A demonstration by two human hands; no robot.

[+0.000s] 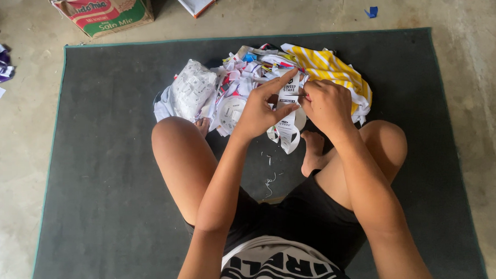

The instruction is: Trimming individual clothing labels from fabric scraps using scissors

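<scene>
Upright, long white tag (288, 108) between both hands

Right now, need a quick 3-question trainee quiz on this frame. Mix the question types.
1. True or false: both hands are on the same white paper tag.
2. Which lies at the right end of the pile of tags? A) yellow-and-white striped cloth B) a red bucket C) a glass jar
3. What does the person sit on?

Key
1. True: the left hand and the right hand pinch the white paper tag between them.
2. A: the striped cloth lies at the right end of the pile of tags.
3. A dark grey mat on a concrete floor.
</scene>
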